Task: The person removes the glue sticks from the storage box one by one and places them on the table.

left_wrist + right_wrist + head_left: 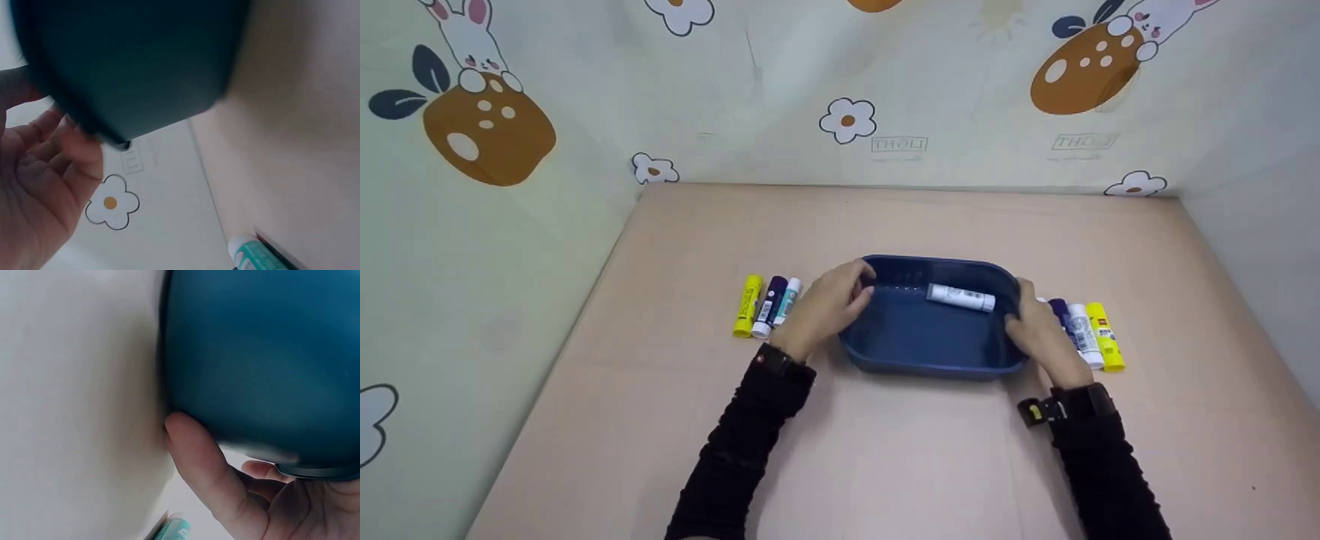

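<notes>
A dark blue rectangular plastic tub [915, 334] is held at its two short ends. My left hand [823, 306] grips the left rim, its fingers curled at the edge. At the opposite end my right hand [1044, 334] holds the right side; in the right wrist view one digit presses the tub's outer wall [253, 371] low down while other fingers are near the rim. One white glue stick [961, 298] lies inside, toward the back right. Whether the tub's base touches the table cannot be told.
Left of the tub lie a yellow glue stick [748, 305], a purple one [769, 306] and a teal-and-white one [787, 300]. On the right are a purple glue stick [1060, 315], a white one [1084, 335] and a yellow one [1105, 337], partly behind my hand. A patterned wall covering [780, 97] borders the table.
</notes>
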Available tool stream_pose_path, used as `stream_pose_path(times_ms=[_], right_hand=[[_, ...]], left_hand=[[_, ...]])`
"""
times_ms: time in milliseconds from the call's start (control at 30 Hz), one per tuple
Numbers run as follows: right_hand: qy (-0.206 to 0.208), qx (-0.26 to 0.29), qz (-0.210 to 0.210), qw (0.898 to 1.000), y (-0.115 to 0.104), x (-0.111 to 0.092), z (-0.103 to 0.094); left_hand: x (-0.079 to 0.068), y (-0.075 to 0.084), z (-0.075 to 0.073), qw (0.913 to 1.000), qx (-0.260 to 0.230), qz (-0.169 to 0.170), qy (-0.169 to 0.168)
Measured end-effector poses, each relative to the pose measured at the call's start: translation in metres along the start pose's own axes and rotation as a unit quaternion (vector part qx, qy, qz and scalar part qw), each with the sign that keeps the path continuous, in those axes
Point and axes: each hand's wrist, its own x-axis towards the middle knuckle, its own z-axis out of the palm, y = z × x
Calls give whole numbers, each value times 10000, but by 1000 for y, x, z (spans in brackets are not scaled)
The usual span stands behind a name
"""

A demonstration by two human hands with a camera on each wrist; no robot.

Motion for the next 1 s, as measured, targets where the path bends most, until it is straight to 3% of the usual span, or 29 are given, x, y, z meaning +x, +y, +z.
stream_pose_path(times_ms=[233, 467, 833, 1000], right_hand=[[16, 77, 51, 10000, -4, -4, -4], [13, 9, 166, 9999, -9, -6, -7], [-18, 25, 45, 10000, -4, -5, -4], [-108, 122, 52, 9999, -1, -3, -3]], left_hand=[[1, 2, 18, 9979, 642, -9, -4], [1, 4, 31, 9849, 1718, -22, -196], [1, 8, 32, 9799, 1898, -259, -560], [2, 10, 34, 9725, 2277, -217, -439]])
